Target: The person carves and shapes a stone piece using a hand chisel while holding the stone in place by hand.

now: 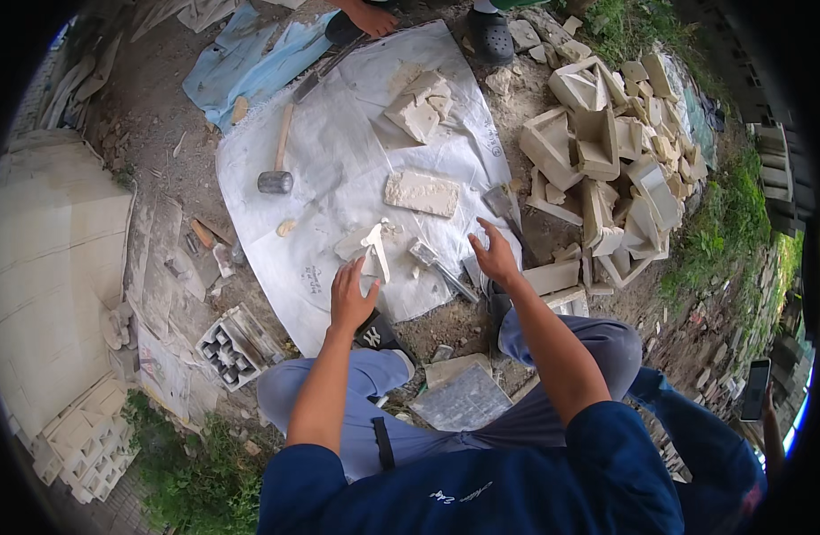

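Both of my hands hover over a white plastic sheet [250,205] on the ground. My left hand [349,299] holds nothing, its fingers apart, near a small cream plaster-like piece [374,250]. My right hand [495,254] is also bare, thumb and fingers spread. Between them lies a metal bar-like tool [446,270]. Just beyond sits a rough-topped cream rectangular block [422,193]. A flat-bladed tool [501,207] rests at the sheet's right edge. Farther left lies a mallet [275,182] with a dark head and wooden handle.
Broken cream blocks [421,107] lie on the sheet's far part. A large heap of hollow cream pieces [597,169] stands at right. A person's hand [371,18] shows at the far edge. A grey slab [463,399] lies between my legs; a mould-like block [236,348] sits left.
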Motion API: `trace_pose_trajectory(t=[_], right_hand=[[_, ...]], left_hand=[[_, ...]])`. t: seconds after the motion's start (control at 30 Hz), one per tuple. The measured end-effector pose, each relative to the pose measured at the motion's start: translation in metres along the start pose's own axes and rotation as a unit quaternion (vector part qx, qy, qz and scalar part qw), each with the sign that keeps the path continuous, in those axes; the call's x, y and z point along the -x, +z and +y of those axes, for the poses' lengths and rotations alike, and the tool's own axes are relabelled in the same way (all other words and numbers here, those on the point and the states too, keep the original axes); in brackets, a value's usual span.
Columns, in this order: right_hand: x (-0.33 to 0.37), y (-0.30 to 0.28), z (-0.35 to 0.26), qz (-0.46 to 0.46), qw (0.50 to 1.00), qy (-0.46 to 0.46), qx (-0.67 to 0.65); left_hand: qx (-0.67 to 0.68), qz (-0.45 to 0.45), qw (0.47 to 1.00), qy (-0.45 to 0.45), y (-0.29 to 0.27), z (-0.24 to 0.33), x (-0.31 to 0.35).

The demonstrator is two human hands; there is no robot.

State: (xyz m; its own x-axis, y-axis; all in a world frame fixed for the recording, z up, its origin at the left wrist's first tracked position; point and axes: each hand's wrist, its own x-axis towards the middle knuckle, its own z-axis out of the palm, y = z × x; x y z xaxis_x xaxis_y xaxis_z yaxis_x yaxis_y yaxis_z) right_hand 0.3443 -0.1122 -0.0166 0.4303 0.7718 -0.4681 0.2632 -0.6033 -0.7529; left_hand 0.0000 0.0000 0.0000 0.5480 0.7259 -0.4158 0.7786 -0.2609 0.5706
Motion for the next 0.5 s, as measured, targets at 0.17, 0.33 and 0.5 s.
trace_pose_trajectory(t=[0.17,0.33,0.5], right_hand=[[-0.050,0.123,0.041,0.021,0.996,-0.047,-0.067],[-0.030,0.120,0.091,0.037,0.999,-0.010,-0.036],[0.002,0.133,0.100,-0.044,0.995,-0.048,0.075]], left_hand=[[-0.146,0.182,0.969,0.081,0.040,-0.059,-0.055],[-0.109,0.165,0.978,0.063,0.112,-0.038,-0.035],[-0.176,0.144,0.969,0.092,0.086,-0.045,0.009]])
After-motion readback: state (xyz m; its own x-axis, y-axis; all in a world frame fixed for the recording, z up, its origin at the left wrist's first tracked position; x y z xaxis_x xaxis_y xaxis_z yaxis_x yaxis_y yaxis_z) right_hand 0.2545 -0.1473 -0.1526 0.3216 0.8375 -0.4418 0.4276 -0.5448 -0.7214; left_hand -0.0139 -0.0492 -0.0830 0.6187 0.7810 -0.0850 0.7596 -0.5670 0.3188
